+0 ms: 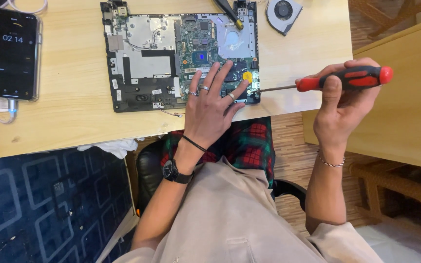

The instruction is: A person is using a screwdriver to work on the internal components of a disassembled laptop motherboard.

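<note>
Right hand [342,104] wrapped around the red-black screwdriver [337,80], shaft lying level, tip pointing left at the right front corner of the opened laptop [142,63]. Left hand [213,104] flat, fingers spread, pressing the board just beside the tip. Loose fan [282,13] farther back.

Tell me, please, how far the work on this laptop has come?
Done: the laptop lies open with its board bare, and the fan sits apart on the table. In hand: the left hand steadies the board while the right hand holds a screwdriver at its right edge. Left: the board remains in the case.
</note>
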